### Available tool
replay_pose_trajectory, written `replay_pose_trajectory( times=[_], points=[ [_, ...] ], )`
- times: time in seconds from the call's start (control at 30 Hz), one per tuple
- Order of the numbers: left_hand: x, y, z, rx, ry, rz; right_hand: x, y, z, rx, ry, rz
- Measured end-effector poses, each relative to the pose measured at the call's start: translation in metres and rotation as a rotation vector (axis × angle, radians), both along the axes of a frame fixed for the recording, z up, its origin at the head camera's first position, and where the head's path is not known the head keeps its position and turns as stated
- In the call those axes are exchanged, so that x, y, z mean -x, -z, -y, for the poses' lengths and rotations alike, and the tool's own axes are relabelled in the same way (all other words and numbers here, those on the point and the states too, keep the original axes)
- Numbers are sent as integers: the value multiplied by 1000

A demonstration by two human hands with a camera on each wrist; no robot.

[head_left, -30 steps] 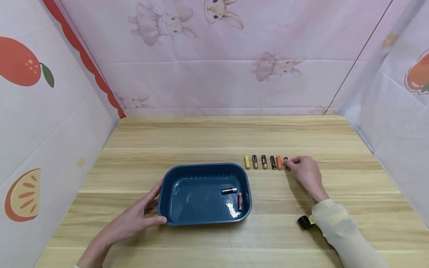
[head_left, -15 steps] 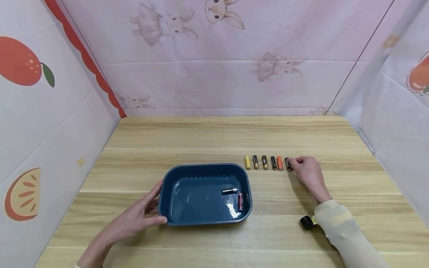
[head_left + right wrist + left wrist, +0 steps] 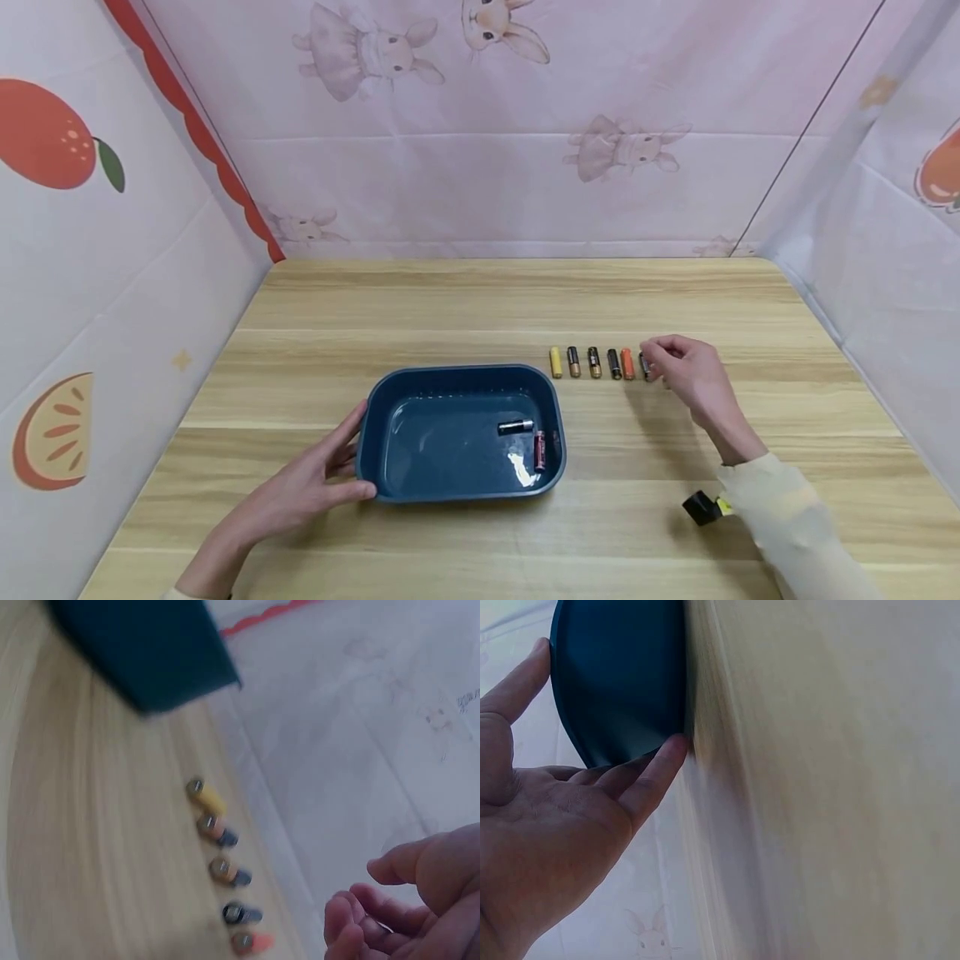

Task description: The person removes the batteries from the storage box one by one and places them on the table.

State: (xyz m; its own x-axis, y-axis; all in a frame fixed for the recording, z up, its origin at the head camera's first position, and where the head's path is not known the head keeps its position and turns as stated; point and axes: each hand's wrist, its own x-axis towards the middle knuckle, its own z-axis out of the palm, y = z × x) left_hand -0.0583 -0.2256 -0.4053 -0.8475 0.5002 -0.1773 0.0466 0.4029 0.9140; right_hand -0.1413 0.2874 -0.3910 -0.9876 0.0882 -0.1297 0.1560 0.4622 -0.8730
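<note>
A dark blue rectangular box [image 3: 468, 495] lies on the table with a black battery [image 3: 514, 427] and a red battery [image 3: 539, 451] inside at its right end. My left hand [image 3: 300, 483] touches the box's left end with spread fingers, the thumb at the near corner. To the right of the box is a row of batteries: a yellow battery [image 3: 556, 362], several black ones and an orange battery [image 3: 627, 364]. Over the row's right end hovers my right hand [image 3: 693, 375], loosely bent, thumb apart from the fingers, holding nothing. Beneath its fingertips a dark battery [image 3: 644, 367] is partly hidden.
A black block-shaped piece with a yellow-green strip [image 3: 702, 507] sticks out beside the right sleeve. The wooden table [image 3: 420, 300] meets a pink rabbit-print cloth [image 3: 480, 192] at the back, with fruit-print cloths on both sides.
My right hand has let go of the rightmost dark battery and risen a little above it. My left hand stays at the box.
</note>
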Motion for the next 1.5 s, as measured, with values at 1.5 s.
replay_pose_trajectory(
  times=[1.5],
  points=[
    [-1,-1,0,5,-2,0,-5,-33,147,-429,-752,-3]
  ],
)
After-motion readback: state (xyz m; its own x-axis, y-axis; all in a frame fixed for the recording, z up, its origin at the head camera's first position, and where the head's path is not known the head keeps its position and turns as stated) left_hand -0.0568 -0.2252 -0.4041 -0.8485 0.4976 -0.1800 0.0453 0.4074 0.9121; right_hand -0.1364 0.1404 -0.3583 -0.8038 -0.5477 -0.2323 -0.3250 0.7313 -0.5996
